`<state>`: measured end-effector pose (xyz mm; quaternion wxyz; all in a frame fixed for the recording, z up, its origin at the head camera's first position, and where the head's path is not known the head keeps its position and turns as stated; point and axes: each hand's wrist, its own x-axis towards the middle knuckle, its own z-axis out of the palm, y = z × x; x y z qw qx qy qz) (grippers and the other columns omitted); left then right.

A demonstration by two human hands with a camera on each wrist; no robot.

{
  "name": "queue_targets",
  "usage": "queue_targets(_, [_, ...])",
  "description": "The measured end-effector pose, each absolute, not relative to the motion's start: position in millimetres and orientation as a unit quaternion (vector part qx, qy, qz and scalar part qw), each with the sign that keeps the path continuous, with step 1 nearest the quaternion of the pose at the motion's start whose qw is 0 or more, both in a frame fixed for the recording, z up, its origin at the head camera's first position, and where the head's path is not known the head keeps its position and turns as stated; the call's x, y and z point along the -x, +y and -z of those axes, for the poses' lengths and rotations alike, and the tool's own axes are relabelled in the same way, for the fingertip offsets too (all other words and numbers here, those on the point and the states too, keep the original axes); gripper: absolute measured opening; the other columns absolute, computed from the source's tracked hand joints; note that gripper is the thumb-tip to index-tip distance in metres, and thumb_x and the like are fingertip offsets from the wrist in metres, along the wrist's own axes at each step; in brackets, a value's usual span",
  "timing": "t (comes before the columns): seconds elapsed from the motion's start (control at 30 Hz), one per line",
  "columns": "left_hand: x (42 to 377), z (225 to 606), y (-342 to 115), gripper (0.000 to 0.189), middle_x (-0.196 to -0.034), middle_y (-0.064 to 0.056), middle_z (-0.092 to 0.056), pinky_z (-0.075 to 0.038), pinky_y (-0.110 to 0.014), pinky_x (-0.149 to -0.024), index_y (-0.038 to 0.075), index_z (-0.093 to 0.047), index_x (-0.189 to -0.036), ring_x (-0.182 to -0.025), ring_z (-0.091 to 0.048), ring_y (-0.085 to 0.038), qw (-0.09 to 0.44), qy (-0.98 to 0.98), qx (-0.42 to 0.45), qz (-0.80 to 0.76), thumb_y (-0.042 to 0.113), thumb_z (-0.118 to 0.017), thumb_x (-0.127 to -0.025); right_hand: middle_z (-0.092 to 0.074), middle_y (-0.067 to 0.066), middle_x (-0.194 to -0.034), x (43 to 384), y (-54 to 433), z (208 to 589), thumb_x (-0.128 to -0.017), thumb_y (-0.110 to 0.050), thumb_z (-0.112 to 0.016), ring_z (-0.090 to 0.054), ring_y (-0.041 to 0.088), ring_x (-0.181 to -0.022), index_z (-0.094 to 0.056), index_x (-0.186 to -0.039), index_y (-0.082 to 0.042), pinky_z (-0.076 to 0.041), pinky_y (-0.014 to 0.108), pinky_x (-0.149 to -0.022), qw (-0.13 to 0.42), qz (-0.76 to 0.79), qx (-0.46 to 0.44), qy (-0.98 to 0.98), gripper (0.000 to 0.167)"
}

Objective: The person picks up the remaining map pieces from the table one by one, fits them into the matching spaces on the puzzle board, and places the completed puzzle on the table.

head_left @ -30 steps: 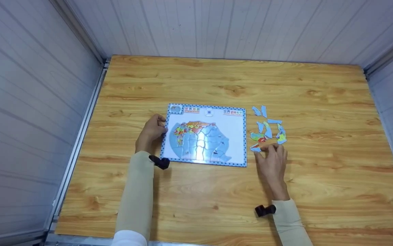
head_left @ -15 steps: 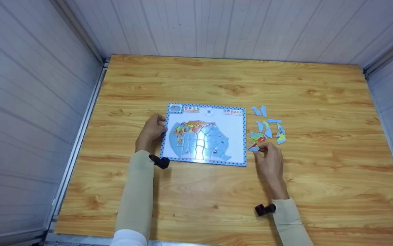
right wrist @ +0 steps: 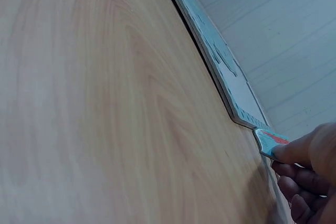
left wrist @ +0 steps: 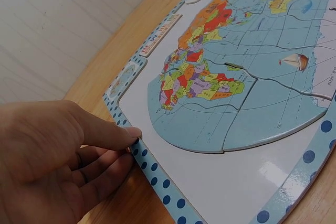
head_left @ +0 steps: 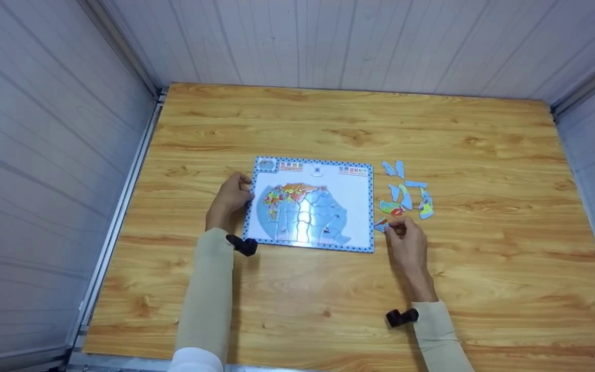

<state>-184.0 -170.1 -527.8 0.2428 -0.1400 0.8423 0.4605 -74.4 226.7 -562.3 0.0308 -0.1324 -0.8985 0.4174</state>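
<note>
A world map puzzle board (head_left: 359, 217) with a dotted blue border lies flat, its joined pieces forming part of a rounded map. My left hand (head_left: 233, 194) grips the board's left edge. In the left wrist view the thumb (left wrist: 118, 136) lies on the border and the other fingers curl beside and below it. Between thumb and fingers, my right hand (head_left: 410, 245) pinches a blue and red puzzle piece (head_left: 381, 225) at the board's right edge. In the right wrist view that puzzle piece (right wrist: 269, 142) is at the board's corner, partly covered by the thumb.
Several loose puzzle pieces (head_left: 405, 196) are spread right of the board, beyond the right hand. All of it rests on a wooden table (head_left: 318, 299). Pale panel walls (head_left: 323, 41) stand at the back and both sides.
My right hand has slid slightly left, bringing the pinched piece from beside the loose pieces to the board's right edge. The left hand and the board have stayed in place.
</note>
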Motion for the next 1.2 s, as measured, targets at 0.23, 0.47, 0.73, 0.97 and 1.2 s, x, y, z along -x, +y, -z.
queue_targets(0.23, [183.1,529.5,-170.3,0.039,-0.107,-0.007,-0.049,-0.041,-0.030,-0.078,0.008,-0.045,-0.128,-0.094,-0.049,-0.021,0.226,0.851,0.125,-0.458,0.005,-0.056,-0.091,-0.068,0.012,-0.094,74.9,227.0,562.7,-0.086,-0.005,-0.068,-0.060,0.020,-0.083,-0.067,-0.103,-0.004,-0.044,0.015,-0.070,0.064,-0.456,0.101,-0.882,0.017])
queue_targets(0.47, [183.2,529.7,-169.0,0.038,-0.107,-0.007,-0.049,-0.042,-0.030,-0.079,0.011,-0.045,-0.128,-0.095,-0.050,-0.021,0.232,0.847,0.138,-0.457,0.005,-0.055,-0.092,-0.068,0.012,-0.094,75.1,227.5,561.7,-0.087,-0.005,-0.067,-0.059,0.015,-0.081,-0.068,-0.100,-0.004,-0.044,0.014,-0.068,0.056,-0.487,0.111,-0.865,0.013])
queue_targets(0.73, [183.3,529.8,-168.8,0.035,-0.105,-0.006,-0.048,-0.042,-0.030,-0.078,0.012,-0.045,-0.126,-0.094,-0.050,-0.020,0.237,0.839,0.148,-0.467,0.004,-0.054,-0.093,-0.068,0.013,-0.097,75.8,226.0,558.2,-0.088,-0.005,-0.066,-0.057,0.008,-0.078,-0.068,-0.102,-0.005,-0.045,0.013,-0.069,0.056,-0.527,0.126,-0.839,0.014])
queue_targets(0.97, [183.2,528.6,-168.3,0.034,-0.105,-0.006,-0.048,-0.042,-0.030,-0.078,0.013,-0.045,-0.126,-0.094,-0.050,-0.021,0.238,0.839,0.149,-0.466,0.005,-0.054,-0.093,-0.067,0.012,-0.100,76.9,225.0,555.2,-0.089,-0.006,-0.064,-0.057,0.009,-0.081,-0.067,-0.102,-0.004,-0.046,0.014,-0.071,0.042,-0.535,0.128,-0.834,0.014])
queue_targets(1.2, [182.0,529.1,-168.3,0.036,-0.102,-0.006,-0.047,-0.041,-0.029,-0.075,0.009,-0.045,-0.126,-0.090,-0.048,-0.020,0.227,0.838,0.139,-0.476,0.003,-0.054,-0.092,-0.066,0.019,-0.102,77.5,220.1,542.3,-0.089,-0.006,-0.065,-0.057,0.008,-0.083,-0.066,-0.104,0.002,-0.045,0.011,-0.073,0.040,-0.539,0.114,-0.833,0.017])
